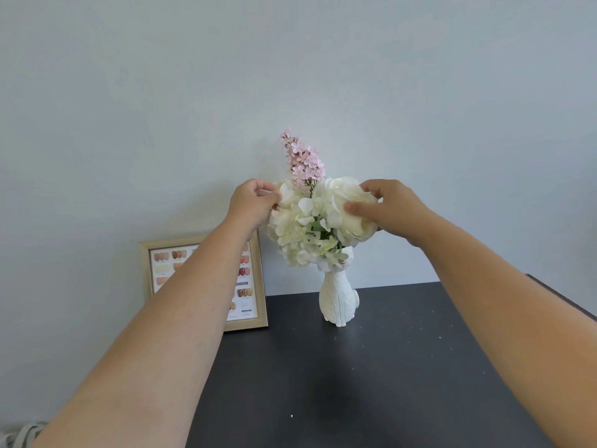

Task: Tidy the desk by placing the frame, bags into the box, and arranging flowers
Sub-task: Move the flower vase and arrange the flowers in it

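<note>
While the white vase, shaped like a sitting cat, stands on the dark desk, soft white flowers puff out of its top, with a pink sprig poking up at 12 o'clock. The left hand pinches a petal at 9 o'clock. The right hand cups a round bloom at 3 o'clock, fingers half curled. Both arms reach straight out. The gold wood frame leans on the wall at 9 o'clock of the vase.
</note>
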A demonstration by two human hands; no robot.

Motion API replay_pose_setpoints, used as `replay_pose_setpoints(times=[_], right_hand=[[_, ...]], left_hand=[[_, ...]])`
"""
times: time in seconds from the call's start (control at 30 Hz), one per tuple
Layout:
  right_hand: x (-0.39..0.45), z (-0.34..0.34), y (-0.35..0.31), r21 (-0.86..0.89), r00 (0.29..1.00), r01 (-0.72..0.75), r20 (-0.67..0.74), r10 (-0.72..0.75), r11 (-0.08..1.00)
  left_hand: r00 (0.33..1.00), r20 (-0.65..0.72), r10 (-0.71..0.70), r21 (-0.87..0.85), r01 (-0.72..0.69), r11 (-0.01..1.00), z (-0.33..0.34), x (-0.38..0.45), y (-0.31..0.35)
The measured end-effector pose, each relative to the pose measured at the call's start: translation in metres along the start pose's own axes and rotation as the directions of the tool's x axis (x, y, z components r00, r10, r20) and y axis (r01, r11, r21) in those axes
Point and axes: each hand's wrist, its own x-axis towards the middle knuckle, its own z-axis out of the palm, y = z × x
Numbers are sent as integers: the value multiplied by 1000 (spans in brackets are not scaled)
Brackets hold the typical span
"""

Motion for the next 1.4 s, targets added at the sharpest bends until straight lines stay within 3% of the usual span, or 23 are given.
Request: replay_pose_setpoints(times=[0.13, 0.27, 0.47, 0.67, 0.83, 1.03, 1.13, 1.2, 1.27, 1.33, 1.4], right_hand=[[0, 4, 1, -183, 1000, -8, 24, 13, 983], [-4, 12, 8, -250, 997, -6, 75, 26, 968], [-2, 5, 18, -52, 997, 71, -18, -72, 996], [9, 14, 19, 126, 984, 110, 125, -126, 986], [15, 29, 16, 153, 991, 47, 115, -65, 987], [15, 24, 16, 169, 987, 35, 148, -60, 985], [19, 10, 13, 240, 992, 40, 108, -67, 970], [24, 1, 13, 254, 996, 36, 71, -56, 967], [26, -1, 14, 259, 996, 35, 74, -56, 965], [24, 5, 16, 262, 991, 73, 89, -99, 962], [21, 16, 18, 227, 985, 112, 100, -138, 967]], left_hand=[[983, 109, -147, 24, 146, 989, -4, 4, -1], [970, 204, -135, 70, 123, 990, -3, 4, 4], [982, 189, 2, 175, -36, 984, -1, 7, 5], [984, 170, 52, 238, -93, 967, 5, 1, 5], [976, 216, -17, 334, -57, 941, 15, -2, 6], [960, 259, -107, 287, 29, 958, 10, 1, 7], [966, 243, -85, 235, 27, 972, 4, -7, 11], [984, 177, -35, 176, 3, 984, 1, -19, 10], [978, 90, 189, 136, -200, 970, 2, -44, 6], [870, 100, 484, 187, -494, 849, 7, -72, 1], [776, 238, 585, 324, -631, 705, 16, -87, -7]])
